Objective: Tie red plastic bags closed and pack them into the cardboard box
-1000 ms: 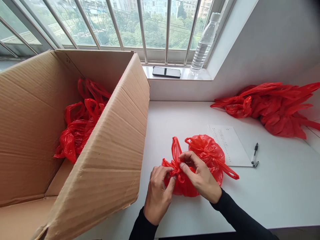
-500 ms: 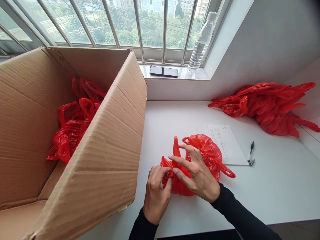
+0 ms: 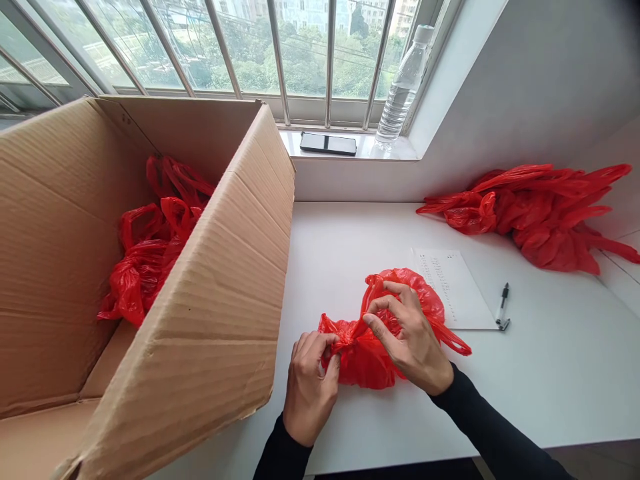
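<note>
A red plastic bag [image 3: 367, 367] lies crumpled on the white table in front of me, gathered into a knot-like bunch at its top. Thumb and forefinger of my left hand [image 3: 313, 383] pinch this bunch at the bag's left side. At the upper right of the bunch, my right hand [image 3: 417, 340] has thumb and forefinger closed on a twisted strip of the same bag, its other fingers curled loosely. Right behind, partly covered by my right hand, sits a second, rounder red plastic bag [image 3: 425, 303] with a loop handle sticking out to the right.
On the left stands a large open cardboard box [image 3: 225, 287] holding several red plastic bags [image 3: 145, 267]. A written sheet [image 3: 457, 293] and a pen [image 3: 503, 303] lie to the right. More red bags [image 3: 540, 213] are piled by the wall. A phone [image 3: 328, 144] and water bottle [image 3: 403, 93] occupy the windowsill.
My right hand has moved right, away from my left hand, and closed on a strip of the bag. The strip that stood upright now leans right. My left hand keeps its pinch.
</note>
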The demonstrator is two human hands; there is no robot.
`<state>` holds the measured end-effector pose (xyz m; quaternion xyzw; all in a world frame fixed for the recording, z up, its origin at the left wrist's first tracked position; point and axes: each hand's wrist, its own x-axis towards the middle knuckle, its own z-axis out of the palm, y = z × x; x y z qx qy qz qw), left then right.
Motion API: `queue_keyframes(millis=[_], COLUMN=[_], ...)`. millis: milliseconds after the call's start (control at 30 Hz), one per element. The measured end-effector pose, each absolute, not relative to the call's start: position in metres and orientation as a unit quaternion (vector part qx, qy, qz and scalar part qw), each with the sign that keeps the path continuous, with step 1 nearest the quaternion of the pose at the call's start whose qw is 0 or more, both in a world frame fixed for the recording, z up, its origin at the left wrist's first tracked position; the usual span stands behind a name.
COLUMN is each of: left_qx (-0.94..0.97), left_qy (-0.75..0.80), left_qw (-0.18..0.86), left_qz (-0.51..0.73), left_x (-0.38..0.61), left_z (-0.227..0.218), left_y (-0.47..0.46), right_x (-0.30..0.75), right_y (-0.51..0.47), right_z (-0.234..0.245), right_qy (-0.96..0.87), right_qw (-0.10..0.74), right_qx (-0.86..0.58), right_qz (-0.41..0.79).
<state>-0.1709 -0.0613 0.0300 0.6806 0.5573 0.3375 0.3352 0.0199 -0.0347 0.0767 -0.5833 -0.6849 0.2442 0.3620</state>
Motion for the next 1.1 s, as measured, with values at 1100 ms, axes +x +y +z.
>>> queue_keyframes(millis=[1100], left_qx=[0.640], left_qy=[0.559], left_qw=[0.332], left_qz=[0.410], left_x=[-0.163], left_z=[0.026], left_y=[-0.083], right_x=[0.010], right_y=[-0.044], right_z=[0.070], right_qy=[-0.270], right_qw=[0.531], right_qx=[-0.382], right_qz=[0.707])
